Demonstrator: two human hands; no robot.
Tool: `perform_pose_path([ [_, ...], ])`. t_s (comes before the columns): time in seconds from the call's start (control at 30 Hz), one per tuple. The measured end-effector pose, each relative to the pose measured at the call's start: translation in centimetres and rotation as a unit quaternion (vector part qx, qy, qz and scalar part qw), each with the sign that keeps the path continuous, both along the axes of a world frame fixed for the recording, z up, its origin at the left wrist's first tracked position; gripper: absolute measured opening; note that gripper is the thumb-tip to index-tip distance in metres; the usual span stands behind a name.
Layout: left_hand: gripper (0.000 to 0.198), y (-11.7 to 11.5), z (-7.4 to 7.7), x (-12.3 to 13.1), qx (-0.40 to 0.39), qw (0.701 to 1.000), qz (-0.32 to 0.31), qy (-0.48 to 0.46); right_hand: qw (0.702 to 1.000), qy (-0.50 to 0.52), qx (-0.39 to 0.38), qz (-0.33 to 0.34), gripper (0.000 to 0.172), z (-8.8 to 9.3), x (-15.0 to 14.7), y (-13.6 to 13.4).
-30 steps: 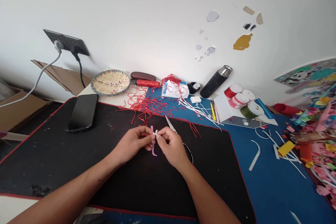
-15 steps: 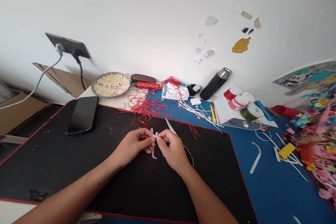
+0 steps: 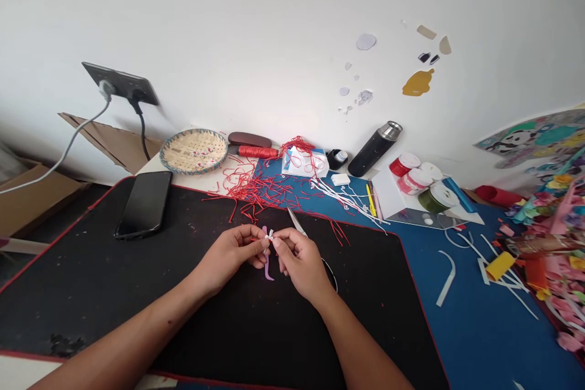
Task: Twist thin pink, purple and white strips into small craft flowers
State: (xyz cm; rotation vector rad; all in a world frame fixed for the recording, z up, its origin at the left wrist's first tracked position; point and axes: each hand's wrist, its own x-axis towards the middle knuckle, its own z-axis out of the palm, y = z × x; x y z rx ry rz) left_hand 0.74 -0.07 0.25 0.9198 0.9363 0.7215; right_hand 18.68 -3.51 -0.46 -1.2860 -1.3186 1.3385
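Note:
My left hand (image 3: 231, 251) and my right hand (image 3: 299, 262) meet over a black desk mat (image 3: 91, 292) with red piping. Their fingertips pinch a thin purple strip (image 3: 267, 268) near its top, where a small white tied bit (image 3: 270, 234) shows. The strip's lower end hangs free below my fingers. Just beyond my right hand lie metal scissors (image 3: 297, 223), with their black handle loop (image 3: 329, 274) partly hidden under that hand. A tangle of red cord strands (image 3: 253, 192) sits at the mat's far edge, not touching either hand.
A black phone (image 3: 143, 205) lies on the mat at left. Behind stand a woven basket (image 3: 194, 151), a red thread spool (image 3: 257, 152), a black flask (image 3: 373, 149) and paint jars (image 3: 414, 177). Paper scraps and pink craft pieces (image 3: 560, 274) crowd the blue surface at right.
The whole view has tilted slightly, so wall items sit lower and further left. My hands stay together on the purple strip, with only small finger shifts.

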Motion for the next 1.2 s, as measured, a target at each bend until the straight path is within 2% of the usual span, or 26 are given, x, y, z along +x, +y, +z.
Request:
perform_pose_path([
  [0.33,0.038,-0.02,-0.31,0.08,0.012,1.000,-0.010,0.011,0.999,-0.044,0.013,-0.019,0.023,-0.44,-0.13,0.07],
  [0.77,0.034,-0.11,-0.62,-0.10,-0.040,0.997,0.026,-0.062,1.000,-0.005,-0.001,-0.004,0.027,0.09,0.18,0.09],
  [1.2,0.032,0.02,-0.63,-0.27,-0.031,0.998,0.022,-0.056,0.999,-0.030,0.008,0.007,0.025,0.51,0.08,0.00],
])
